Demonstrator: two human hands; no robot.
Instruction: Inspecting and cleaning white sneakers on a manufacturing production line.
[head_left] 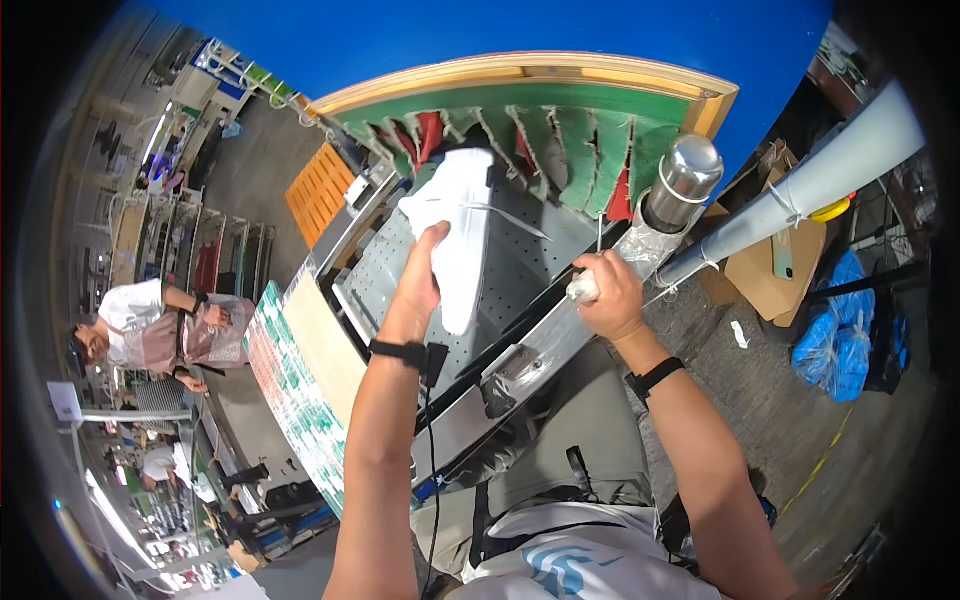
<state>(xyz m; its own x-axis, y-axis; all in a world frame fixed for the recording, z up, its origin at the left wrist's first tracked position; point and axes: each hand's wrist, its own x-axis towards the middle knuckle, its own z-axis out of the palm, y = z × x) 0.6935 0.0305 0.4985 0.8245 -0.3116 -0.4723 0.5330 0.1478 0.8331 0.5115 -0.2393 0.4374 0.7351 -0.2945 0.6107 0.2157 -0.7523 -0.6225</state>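
My left hand (pixel 425 272) is closed around a white shoe (pixel 464 240), its pale sole turned to the right and a loose white lace trailing off it. The shoe is above a grey perforated plate (pixel 520 260), its far end close to the frayed green curtain strips (pixel 570 150) of a machine opening. In my right hand (pixel 612 298) is a thin-shafted hand tool (pixel 583 288) with a whitish wrapped handle; the fingers hide part of it. This hand is over the machine's metal front rail, near a steel flask (pixel 690 170).
A blue machine housing (pixel 480 25) rises behind the curtain. A thick grey pipe (pixel 800 190) slants up at right, past cardboard and blue plastic bags (pixel 835 330). At left are a green-and-white patterned board (pixel 290 380), an orange slatted pallet (pixel 325 195) and another person (pixel 150 325).
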